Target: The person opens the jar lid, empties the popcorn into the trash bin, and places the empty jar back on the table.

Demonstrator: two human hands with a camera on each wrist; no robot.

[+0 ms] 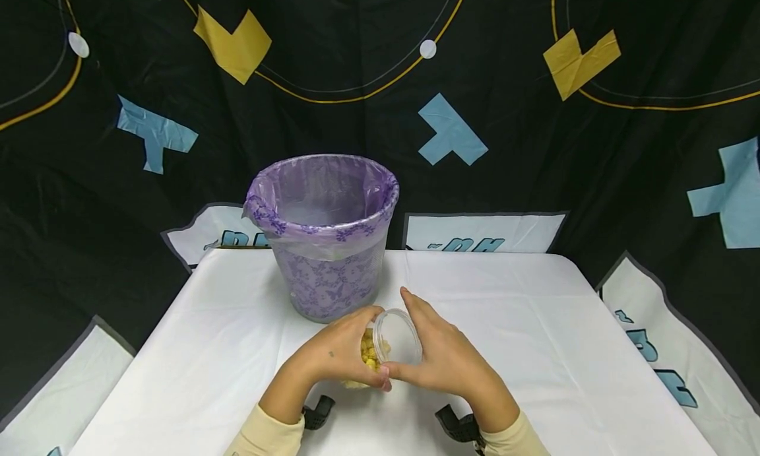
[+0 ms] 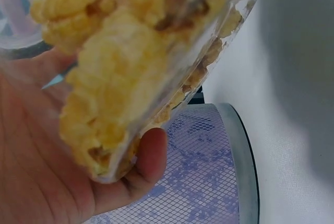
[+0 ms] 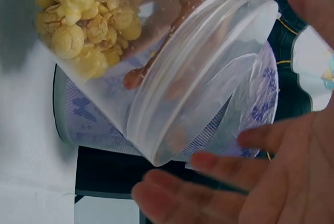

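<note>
A clear plastic jar (image 3: 112, 98) with yellow popcorn (image 3: 96, 31) in its bottom part is held by my left hand (image 1: 332, 354). The jar tilts, its clear round lid (image 1: 399, 337) facing right and up. In the left wrist view, popcorn fills much of the picture and curled fingers (image 2: 153, 156) wrap the jar's side. My right hand (image 1: 442, 354) is beside the lid with fingers spread and extended; in the head view its thumb overlaps the lid's lower edge. In the right wrist view those fingers (image 3: 219, 166) stand apart from the lid.
A purple-patterned mesh bin (image 1: 332, 278) with a purple plastic liner (image 1: 267, 208) stands just beyond my hands, towards the table's back left. The table has a white cloth (image 1: 505, 311). A black curtain (image 1: 356, 126) with taped shapes hangs behind.
</note>
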